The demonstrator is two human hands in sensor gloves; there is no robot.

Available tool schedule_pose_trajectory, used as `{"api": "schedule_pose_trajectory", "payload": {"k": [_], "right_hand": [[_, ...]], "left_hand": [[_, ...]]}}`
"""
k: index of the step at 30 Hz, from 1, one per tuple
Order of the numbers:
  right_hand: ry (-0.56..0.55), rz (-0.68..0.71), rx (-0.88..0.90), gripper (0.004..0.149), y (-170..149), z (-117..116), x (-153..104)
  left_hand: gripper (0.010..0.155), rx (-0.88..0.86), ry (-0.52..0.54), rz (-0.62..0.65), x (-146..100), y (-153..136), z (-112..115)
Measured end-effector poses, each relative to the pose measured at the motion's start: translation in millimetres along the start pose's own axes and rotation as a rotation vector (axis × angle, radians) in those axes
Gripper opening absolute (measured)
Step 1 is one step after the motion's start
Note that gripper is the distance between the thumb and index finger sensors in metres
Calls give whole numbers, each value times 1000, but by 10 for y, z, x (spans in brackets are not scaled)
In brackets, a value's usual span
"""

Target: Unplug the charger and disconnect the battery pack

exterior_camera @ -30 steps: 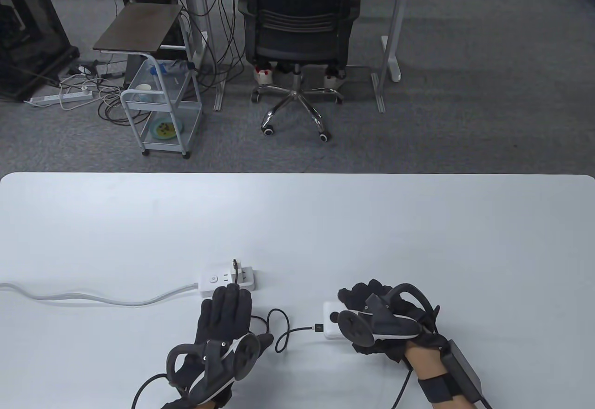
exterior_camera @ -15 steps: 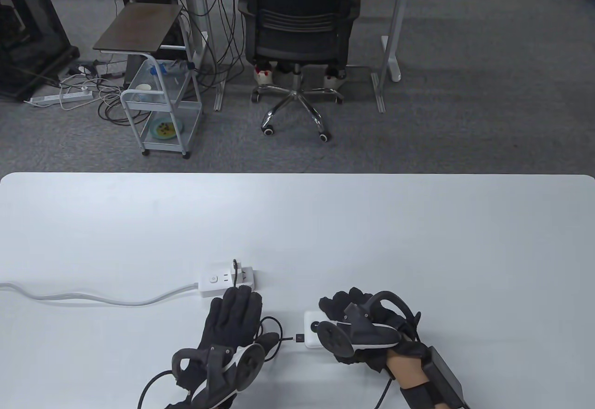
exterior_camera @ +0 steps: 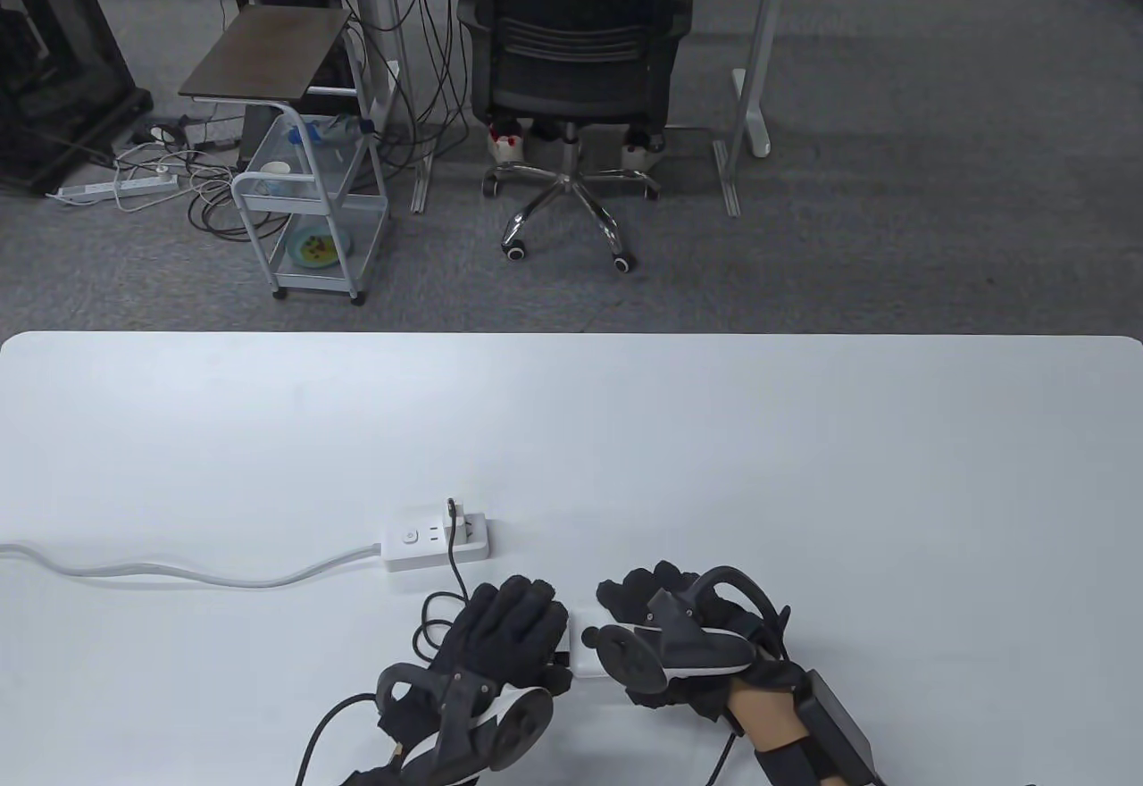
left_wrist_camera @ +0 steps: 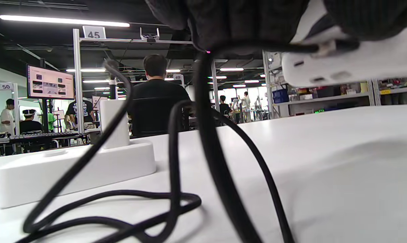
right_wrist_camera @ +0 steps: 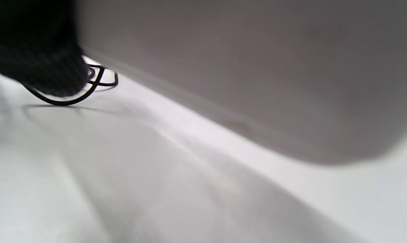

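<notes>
The white battery pack (exterior_camera: 585, 654) is held between my hands near the front edge, lifted a little off the table. My right hand (exterior_camera: 647, 603) grips its right end. My left hand (exterior_camera: 527, 623) covers its left end and holds the black cable (exterior_camera: 457, 564) close to the plug. In the left wrist view the plug (left_wrist_camera: 325, 49) still sits in the pack (left_wrist_camera: 355, 62). The cable (left_wrist_camera: 210, 141) loops back to the white charger (exterior_camera: 471, 524), which stands plugged in the power strip (exterior_camera: 420, 545). The right wrist view shows only the pack's underside (right_wrist_camera: 264, 67).
The strip's white cord (exterior_camera: 179, 573) runs off the table's left edge. The white table (exterior_camera: 714, 447) stretches wide behind the hands. An office chair (exterior_camera: 571, 62) and a small cart (exterior_camera: 304, 223) stand on the floor beyond it.
My right hand has carried the battery pack leftward. My left hand has moved right from beside the strip onto the cable end at the pack, and the cable loop has bunched up.
</notes>
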State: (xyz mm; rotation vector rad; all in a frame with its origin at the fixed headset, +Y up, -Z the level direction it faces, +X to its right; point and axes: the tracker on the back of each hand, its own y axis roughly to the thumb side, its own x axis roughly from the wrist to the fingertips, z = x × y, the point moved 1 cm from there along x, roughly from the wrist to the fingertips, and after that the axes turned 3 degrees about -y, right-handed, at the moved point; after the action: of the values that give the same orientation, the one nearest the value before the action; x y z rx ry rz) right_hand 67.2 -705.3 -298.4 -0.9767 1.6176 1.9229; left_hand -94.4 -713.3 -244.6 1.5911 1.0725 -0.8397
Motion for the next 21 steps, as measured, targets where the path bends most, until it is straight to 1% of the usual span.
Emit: {"api": "schedule_pose_trajectory", "payload": {"k": [2, 5, 7, 8, 9, 10, 16, 19, 21], "right_hand": [[-14, -4, -10, 104, -15, 13, -10], [-23, -9, 22, 104, -40, 22, -25], [-24, -10, 13, 104, -46, 28, -23], [-27, -8, 17, 104, -49, 26, -24], [-25, -7, 17, 104, -48, 22, -24], [-21, -10, 15, 104, -49, 22, -26], [-15, -8, 9, 104, -38, 23, -27], [-11, -3, 6, 104, -18, 6, -25], [-8, -3, 7, 104, -13, -3, -20]], "left_hand": [[60, -11, -4, -15, 15, 3, 1], [55, -29, -1, -13, 21, 2, -3], [51, -30, -19, -10, 29, 1, 5], [49, -47, -44, 1, 44, -7, 11], [49, -69, -59, 2, 49, -17, 17], [48, -85, -53, 1, 52, -19, 22], [47, -27, -54, 3, 63, 16, 29], [46, -20, -73, 0, 74, 13, 38], [46, -18, -65, -4, 75, 4, 41]]}}
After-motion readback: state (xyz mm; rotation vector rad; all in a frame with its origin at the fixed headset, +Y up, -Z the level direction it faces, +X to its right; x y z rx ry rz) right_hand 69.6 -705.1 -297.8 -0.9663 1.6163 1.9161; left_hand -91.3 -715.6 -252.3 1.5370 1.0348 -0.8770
